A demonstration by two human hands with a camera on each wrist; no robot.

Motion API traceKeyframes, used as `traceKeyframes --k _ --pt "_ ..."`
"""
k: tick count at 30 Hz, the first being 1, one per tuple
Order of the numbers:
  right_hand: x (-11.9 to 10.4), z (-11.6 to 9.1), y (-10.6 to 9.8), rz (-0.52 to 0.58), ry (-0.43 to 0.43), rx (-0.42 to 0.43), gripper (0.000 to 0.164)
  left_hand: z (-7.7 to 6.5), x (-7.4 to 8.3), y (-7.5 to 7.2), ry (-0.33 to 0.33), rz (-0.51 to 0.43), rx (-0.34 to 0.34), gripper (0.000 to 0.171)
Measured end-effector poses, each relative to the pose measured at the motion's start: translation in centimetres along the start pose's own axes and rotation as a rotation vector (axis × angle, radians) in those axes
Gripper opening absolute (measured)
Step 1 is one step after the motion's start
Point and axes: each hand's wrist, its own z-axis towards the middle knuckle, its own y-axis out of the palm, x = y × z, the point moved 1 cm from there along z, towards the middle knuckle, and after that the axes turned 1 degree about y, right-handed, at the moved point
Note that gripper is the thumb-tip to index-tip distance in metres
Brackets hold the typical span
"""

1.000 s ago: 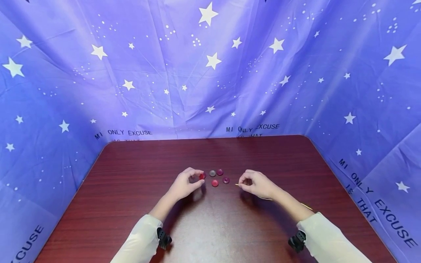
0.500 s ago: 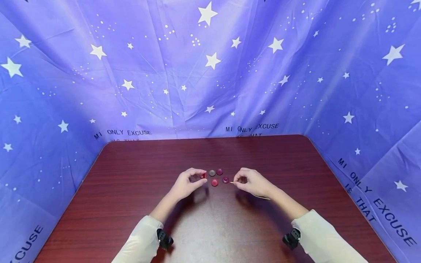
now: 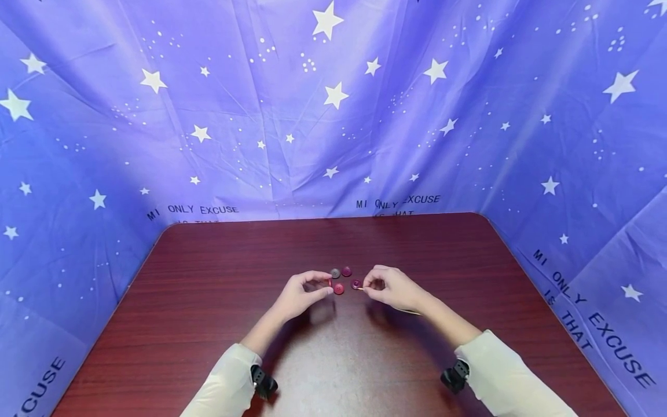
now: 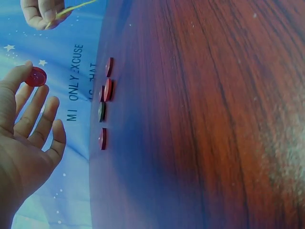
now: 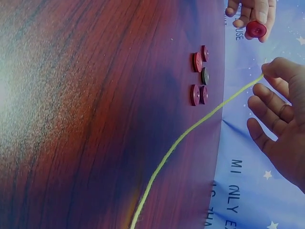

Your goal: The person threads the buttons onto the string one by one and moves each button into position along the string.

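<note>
My left hand (image 3: 301, 296) pinches a round red button (image 4: 35, 77) between thumb and finger, its holed face showing in both wrist views. In the head view that button appears almost edge-on. Opposite it, my right hand (image 3: 396, 288) pinches a yellow string (image 5: 183, 135) near one end. The string's long part trails back under the right wrist. Below the hands, a red button (image 3: 339, 288), a grey button (image 3: 335, 273) and two purple buttons (image 3: 347, 271) lie flat on the table. Another dark red button (image 4: 102, 139) shows in the left wrist view; my left hand hides it in the head view.
The dark red wood-grain table (image 3: 208, 249) has rounded far corners. A blue-purple curtain (image 3: 292, 104) with white stars and lettering hangs around its back and sides. Black wrist straps (image 3: 263, 382) sit at both pale sleeves.
My right hand has come left with the string, and my left hand has shifted right with the red button. The gap between them has narrowed. The buttons on the table stay put.
</note>
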Motion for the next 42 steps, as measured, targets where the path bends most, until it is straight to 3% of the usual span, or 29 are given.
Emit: traceKeyframes --k 11,28,42 --pt "-0.4 0.6 0.7 0.032 -0.01 -0.027 0.006 0.0 -0.5 0.7 0.014 -0.1 -0.06 0.03" --pt "-1.2 1.3 1.4 0.002 -0.059 -0.015 0.007 0.0 -0.4 1.3 0.025 -0.103 -0.088 0.031" --pt "-1.5 1.3 1.6 -0.004 -0.013 -0.051 0.004 0.0 -0.3 1.9 0.042 -0.143 -0.107 0.031"
